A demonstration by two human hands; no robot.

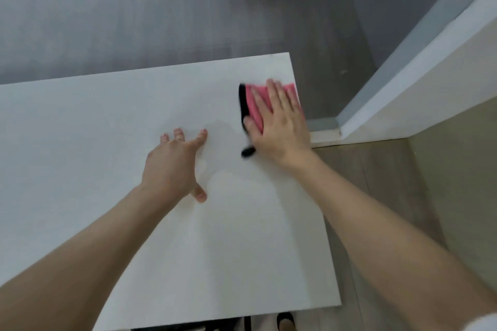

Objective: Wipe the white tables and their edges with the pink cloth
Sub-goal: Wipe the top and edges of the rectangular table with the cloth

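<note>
A white table (94, 142) fills the lower left of the head view, its right edge running from the far corner down to the near corner. The pink cloth (255, 107), with a black border, lies flat near the table's far right corner. My right hand (279, 121) presses on it with straight fingers, covering most of it. My left hand (174, 164) rests on the tabletop to the left of the cloth, fingers spread, touching the bare surface and holding nothing.
Grey floor (134, 8) lies beyond the table's far edge. A white wall corner with a grey skirting (403, 67) stands close to the right of the table. A narrow strip of wood-look floor (376, 196) runs between table and wall. A dark shoe (285, 321) shows below the near edge.
</note>
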